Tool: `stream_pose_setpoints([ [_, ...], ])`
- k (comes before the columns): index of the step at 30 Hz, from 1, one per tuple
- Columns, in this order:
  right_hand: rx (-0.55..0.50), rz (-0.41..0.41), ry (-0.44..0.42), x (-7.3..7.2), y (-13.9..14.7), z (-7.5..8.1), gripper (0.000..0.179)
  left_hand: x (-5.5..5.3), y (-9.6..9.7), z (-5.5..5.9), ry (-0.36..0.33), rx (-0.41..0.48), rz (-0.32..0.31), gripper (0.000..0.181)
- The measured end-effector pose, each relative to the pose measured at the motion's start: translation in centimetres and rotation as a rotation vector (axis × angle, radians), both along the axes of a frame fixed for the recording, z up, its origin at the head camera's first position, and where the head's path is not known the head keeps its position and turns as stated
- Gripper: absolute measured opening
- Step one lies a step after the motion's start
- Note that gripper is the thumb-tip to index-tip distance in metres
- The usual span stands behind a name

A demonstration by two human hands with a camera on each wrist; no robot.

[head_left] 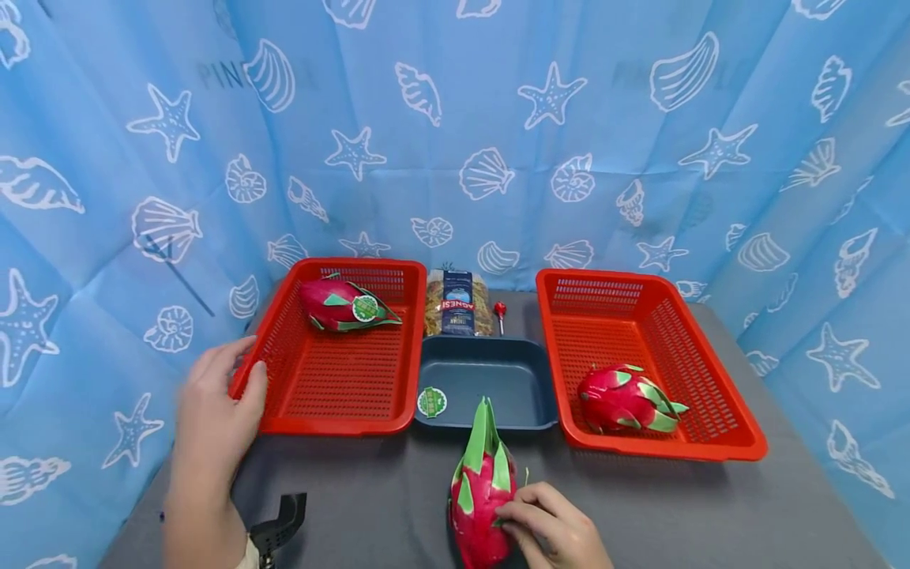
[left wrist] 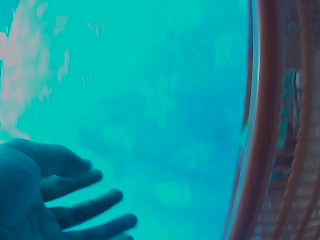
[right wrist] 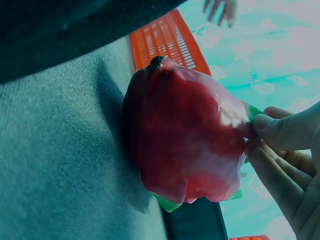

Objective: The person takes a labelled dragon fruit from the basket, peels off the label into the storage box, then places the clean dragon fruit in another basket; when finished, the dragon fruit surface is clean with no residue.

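Note:
A pink dragon fruit (head_left: pixel 478 506) with green leaf tips lies on the grey table in front of the blue tray. At its right side, my right hand (head_left: pixel 558 528) pinches one of its scales between thumb and fingers; the right wrist view shows this pinch on the dragon fruit (right wrist: pixel 180 130) up close. My left hand (head_left: pixel 216 403), blurred in the head view, hovers beside the left rim of the left red basket (head_left: pixel 341 395). Its fingers (left wrist: pixel 90 204) are spread and hold nothing in the left wrist view.
The left basket contains a dragon fruit (head_left: pixel 337 304) bearing a round green sticker. Another dragon fruit (head_left: pixel 629 399) lies in the right red basket (head_left: pixel 604 336). A similar sticker (head_left: pixel 431 401) is on the blue tray (head_left: pixel 490 379). Behind stand a pasta bag (head_left: pixel 458 304) and a red lollipop (head_left: pixel 501 310).

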State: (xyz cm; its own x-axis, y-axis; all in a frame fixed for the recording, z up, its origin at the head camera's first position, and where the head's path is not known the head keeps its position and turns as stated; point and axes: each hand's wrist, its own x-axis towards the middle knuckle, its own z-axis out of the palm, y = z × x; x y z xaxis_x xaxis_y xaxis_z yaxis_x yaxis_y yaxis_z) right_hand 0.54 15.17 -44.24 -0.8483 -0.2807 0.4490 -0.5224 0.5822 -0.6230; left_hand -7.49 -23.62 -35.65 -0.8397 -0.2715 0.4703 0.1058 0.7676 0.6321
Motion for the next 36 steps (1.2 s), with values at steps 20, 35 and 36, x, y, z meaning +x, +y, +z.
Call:
stream_pose_setpoints([
  [20, 0.033, 0.115, 0.034, -0.6, -0.4, 0.4, 0.04, 4.6, 14.2, -5.9, -0.625, 0.212, -0.857, 0.066],
  [35, -0.076, 0.167, -0.07, -0.7, -2.2, 0.8, 0.036, 3.5, 16.1, -9.7, -0.632, 0.094, -0.861, 0.081],
  [36, -0.097, 0.163, -0.092, -0.6, -2.3, 0.9, 0.036, 3.4, 16.0, -9.8, -0.627, 0.132, -0.86, 0.079],
])
